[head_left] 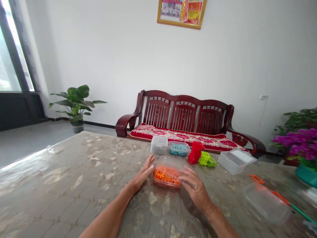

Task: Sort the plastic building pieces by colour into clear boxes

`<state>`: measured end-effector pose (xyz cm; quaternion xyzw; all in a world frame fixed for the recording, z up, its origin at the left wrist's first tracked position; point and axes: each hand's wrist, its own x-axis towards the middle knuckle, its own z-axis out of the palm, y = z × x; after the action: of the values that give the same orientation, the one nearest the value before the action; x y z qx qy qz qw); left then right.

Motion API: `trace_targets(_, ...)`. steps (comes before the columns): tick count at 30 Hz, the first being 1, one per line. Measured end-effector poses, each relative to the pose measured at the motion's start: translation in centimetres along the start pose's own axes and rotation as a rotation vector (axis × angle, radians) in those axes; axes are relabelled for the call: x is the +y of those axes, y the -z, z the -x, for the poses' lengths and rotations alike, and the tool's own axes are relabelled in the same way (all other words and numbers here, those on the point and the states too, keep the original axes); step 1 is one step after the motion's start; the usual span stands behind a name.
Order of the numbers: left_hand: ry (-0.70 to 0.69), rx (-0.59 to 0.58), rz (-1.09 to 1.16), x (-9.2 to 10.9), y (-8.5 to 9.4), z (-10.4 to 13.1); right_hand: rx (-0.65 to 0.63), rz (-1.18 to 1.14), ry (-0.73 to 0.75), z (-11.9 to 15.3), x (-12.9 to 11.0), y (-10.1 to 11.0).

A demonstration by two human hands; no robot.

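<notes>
Wall [111, 66]: white, filling the upper half of the frame.
Table [61, 188]: patterned, glossy cover, spread across the lower half.
Bench [183, 114]: dark red wood, centre of the frame, with a red flowered cloth [182, 136] on its seat.
Door [22, 110]: dark, with glass, at the left edge.
Potted plant [76, 99]: broad green leaves, left of the bench.
Purple flowers [300, 142]: at the right edge, above a teal pot [307, 175].
Picture frame [182, 25]: gold, top centre, cut off by the edge.
Left hand [145, 173]: lower centre, beside the tub's left side; fingers loosely spread, wrapped around nothing. Contact cannot be told.
Right hand [194, 185]: at the tub's right side; fingers slightly bent, unclenched, reaching over its edge. Blur hides whether they press on it.
Tub [170, 161]: clear, between the two hands, just below centre, holding orange pieces [164, 173].
Open box [231, 163]: clear, right of centre.
Tray [267, 205]: clear, lower right, near an orange and green stick [281, 195].
White box [159, 141]: near the table's far edge, left of a smaller container [189, 149] of blue pieces.
Red bundle [195, 152]: upright, right of that container.
Lime bundle [206, 159]: just beside the red one.
Socket [263, 97]: on the wall, right.
</notes>
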<state>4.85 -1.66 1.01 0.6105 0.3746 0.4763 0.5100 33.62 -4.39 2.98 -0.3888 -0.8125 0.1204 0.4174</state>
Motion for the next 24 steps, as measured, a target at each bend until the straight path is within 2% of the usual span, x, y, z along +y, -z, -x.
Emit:
trace_targets(2,-0.003,0.039,0.007,0.3,-0.5,0.0,-0.036,0.0,-0.005,0.0,-0.2,0.0)
trace_targets(8,-0.046,0.056,0.042,0.6,-1.8,-0.6,-0.079,-0.078,-0.008,-0.5,-0.4,-0.2)
trace_targets(14,-0.072,0.082,-0.05,0.8,-1.8,-0.5,-0.205,-0.292,-0.188,-2.2,0.0,1.0)
trace_targets(16,-0.093,0.087,-0.085,0.7,-2.1,-0.5,-0.134,-0.219,-0.256,-3.1,-0.3,0.7)
trace_targets(19,-0.106,0.084,-0.101,0.4,-2.5,-0.6,0.002,0.082,-0.251,-3.9,-1.2,-0.8)
trace_targets(22,-0.13,0.139,-0.105,0.2,-2.3,-0.8,-0.017,0.342,-0.197,-4.3,-1.9,-2.5)
trace_targets(24,-0.119,0.182,-0.128,-0.1,-2.1,-1.0,-0.069,0.408,-0.179,-4.4,-1.9,-3.2)
